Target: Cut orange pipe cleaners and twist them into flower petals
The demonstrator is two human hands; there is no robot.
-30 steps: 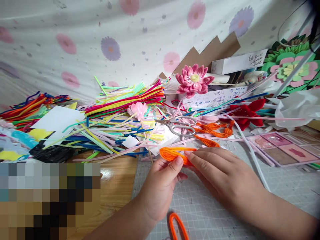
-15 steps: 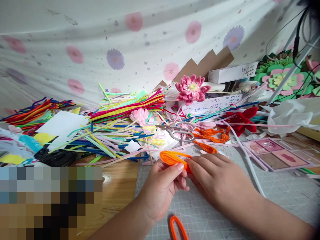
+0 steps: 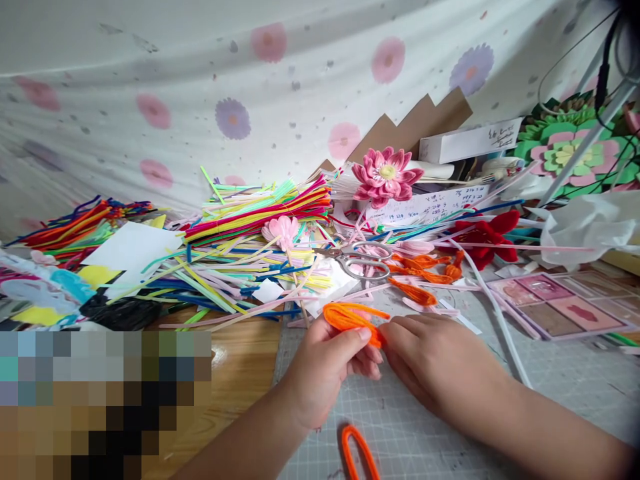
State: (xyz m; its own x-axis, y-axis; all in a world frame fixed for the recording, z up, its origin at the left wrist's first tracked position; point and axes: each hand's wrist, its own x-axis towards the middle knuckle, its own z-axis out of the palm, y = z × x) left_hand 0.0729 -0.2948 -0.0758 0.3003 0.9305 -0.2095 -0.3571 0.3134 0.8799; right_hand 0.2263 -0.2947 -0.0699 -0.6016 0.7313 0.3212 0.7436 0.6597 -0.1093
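Looped orange pipe cleaners (image 3: 345,317), shaped like a petal, are pinched between the thumb and fingers of my left hand (image 3: 333,357). My right hand (image 3: 435,357) closes at the lower right end of the same loops, its fingertips hidden behind its knuckles. Below my hands, a bent orange pipe cleaner (image 3: 359,453) lies on the grey cutting mat (image 3: 400,437). Beyond them are finished orange loop pieces (image 3: 425,270) and scissors (image 3: 363,260) with metal handles.
Behind and to the left lie heaps of coloured pipe cleaners (image 3: 260,210). A pink flower (image 3: 387,177) and a red flower (image 3: 487,240) stand farther back. An eyeshadow palette (image 3: 560,307) lies at the right. A white sheet (image 3: 190,80) hangs behind.
A loose orange end beside the loops shows farther out to the right. My right hand has shifted slightly, and the view has turned a little. Both hands keep hold of the pipe cleaners.
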